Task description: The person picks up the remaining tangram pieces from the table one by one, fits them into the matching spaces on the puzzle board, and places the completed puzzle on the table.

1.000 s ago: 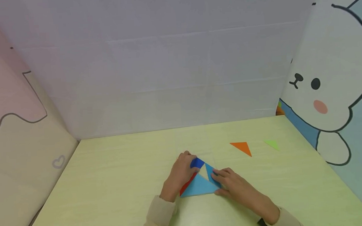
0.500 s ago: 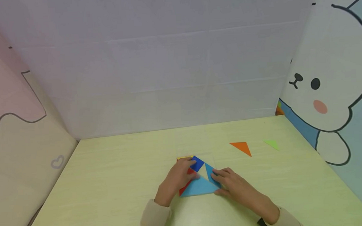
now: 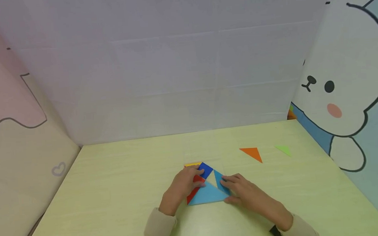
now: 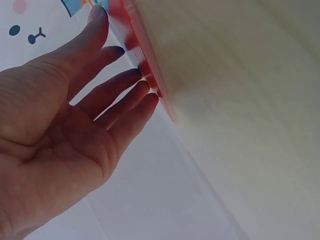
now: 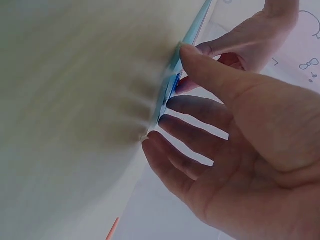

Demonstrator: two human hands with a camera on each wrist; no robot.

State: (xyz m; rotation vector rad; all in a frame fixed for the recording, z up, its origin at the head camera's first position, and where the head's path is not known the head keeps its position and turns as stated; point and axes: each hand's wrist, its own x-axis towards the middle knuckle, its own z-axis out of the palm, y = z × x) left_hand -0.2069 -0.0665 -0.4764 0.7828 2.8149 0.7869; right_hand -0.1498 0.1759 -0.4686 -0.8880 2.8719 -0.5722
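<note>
Pale table point(image 3: 121, 178), coloured pieces point(image 3: 208, 195) (orange triangle point(image 3: 254, 153) apart)

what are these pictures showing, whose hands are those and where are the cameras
There's no robot: a person is using two bare hands. The widest picture is from a head camera looking forward and down; the others are from each wrist.

On the pale table, red, yellow, dark blue and two lighter blue pieces lie together. The left hand touches the red one, the right hand the lighter blues. Nothing looks lifted. Orange and green triangles lie apart.
</note>
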